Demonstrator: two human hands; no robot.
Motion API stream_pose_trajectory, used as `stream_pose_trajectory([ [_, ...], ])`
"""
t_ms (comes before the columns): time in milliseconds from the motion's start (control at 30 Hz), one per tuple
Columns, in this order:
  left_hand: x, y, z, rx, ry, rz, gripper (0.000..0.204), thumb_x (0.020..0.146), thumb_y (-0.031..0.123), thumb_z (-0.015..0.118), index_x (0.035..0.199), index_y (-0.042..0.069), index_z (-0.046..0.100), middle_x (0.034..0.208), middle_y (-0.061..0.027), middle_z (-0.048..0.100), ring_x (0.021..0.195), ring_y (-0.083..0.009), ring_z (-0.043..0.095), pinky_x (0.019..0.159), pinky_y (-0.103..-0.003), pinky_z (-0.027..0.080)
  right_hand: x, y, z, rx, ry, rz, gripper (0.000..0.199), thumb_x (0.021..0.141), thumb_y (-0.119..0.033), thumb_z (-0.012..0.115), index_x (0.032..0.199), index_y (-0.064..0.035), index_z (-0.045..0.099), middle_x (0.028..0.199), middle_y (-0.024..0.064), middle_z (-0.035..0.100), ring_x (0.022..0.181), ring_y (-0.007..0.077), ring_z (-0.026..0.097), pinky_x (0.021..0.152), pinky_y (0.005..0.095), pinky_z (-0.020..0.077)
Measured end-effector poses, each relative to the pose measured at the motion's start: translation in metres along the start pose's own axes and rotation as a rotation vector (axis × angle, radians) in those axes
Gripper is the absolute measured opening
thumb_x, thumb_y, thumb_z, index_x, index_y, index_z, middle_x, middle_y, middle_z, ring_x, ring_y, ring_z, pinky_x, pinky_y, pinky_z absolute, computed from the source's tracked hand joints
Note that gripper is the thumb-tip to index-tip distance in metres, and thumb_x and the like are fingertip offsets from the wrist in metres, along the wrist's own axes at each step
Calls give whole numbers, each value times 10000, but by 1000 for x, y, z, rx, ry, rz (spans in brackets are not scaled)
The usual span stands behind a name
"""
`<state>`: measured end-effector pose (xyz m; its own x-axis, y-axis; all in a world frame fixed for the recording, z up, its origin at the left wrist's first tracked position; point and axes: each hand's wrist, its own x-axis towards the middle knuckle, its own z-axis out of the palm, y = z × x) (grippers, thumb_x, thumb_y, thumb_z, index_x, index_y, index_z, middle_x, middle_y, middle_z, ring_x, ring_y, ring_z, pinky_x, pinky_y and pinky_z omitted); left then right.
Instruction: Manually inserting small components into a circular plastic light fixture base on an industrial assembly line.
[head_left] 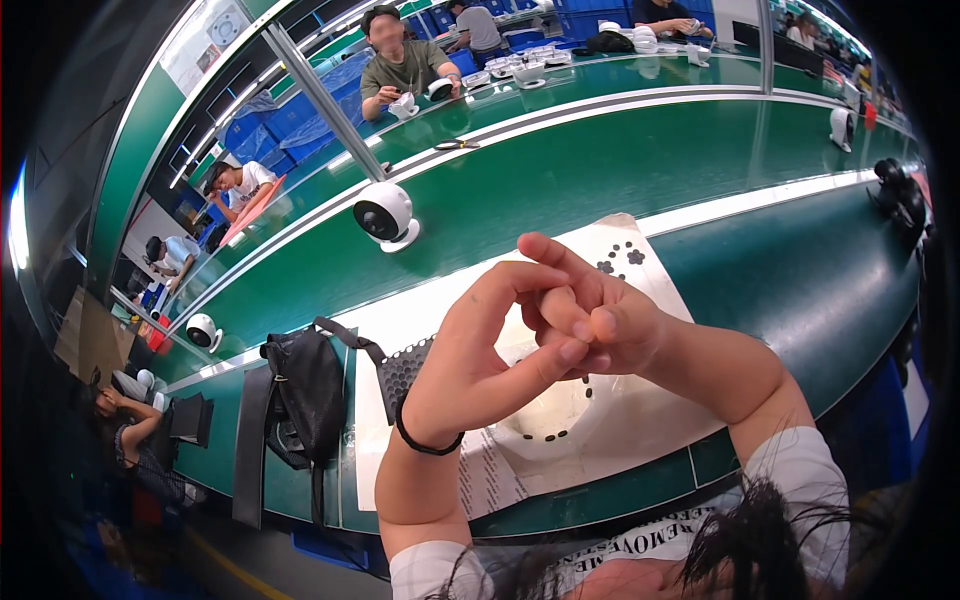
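Note:
My left hand point(480, 350) and my right hand point(590, 315) meet above the bench, fingertips pressed together as if pinching something too small to make out. A black band circles my left wrist. Under the hands lies a white round part point(545, 425) with a row of small dark dots along its rim. It rests on a white sheet point(640, 410) that carries several small black stickers point(622, 260) at its far end. A dark perforated grille piece point(402, 372) lies just left of my left wrist.
A black bag point(305, 395) with a strap sits at the left on the green bench point(800, 290). White round fan-like units point(385, 215) point(203, 331) stand on the green conveyor. Other people work at the far benches.

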<state>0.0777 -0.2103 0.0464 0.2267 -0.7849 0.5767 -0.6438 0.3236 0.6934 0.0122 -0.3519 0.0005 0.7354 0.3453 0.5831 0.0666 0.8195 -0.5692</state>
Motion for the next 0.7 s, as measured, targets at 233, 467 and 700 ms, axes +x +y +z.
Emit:
stream_pose_trajectory([
  [233, -2, 0, 3, -44, 30, -63, 379, 740, 184, 661, 1017, -6, 485, 856, -95, 587, 765, -171, 540, 701, -277, 425, 1, 1, 1, 30, -6, -12, 722, 798, -195, 627, 1364, -196, 180, 721, -45, 509, 697, 28, 499, 416, 156, 371],
  [467, -3, 3, 1, -63, 30, -110, 338, 736, 181, 666, 985, 10, 513, 835, -79, 580, 750, -167, 532, 694, -279, 427, 0, 3, 1, 69, -15, 28, 731, 789, -195, 641, 1363, -211, 190, 748, -52, 540, 731, 9, 487, 458, 144, 369],
  [700, -3, -5, -1, 80, 2, 26, 322, 699, 169, 692, 943, 37, 530, 791, -81, 553, 694, -201, 518, 645, -294, 421, -1, 3, 1, 70, -26, 39, 737, 789, -208, 641, 1366, -209, 181, 743, -49, 536, 759, 14, 483, 467, 154, 369],
])
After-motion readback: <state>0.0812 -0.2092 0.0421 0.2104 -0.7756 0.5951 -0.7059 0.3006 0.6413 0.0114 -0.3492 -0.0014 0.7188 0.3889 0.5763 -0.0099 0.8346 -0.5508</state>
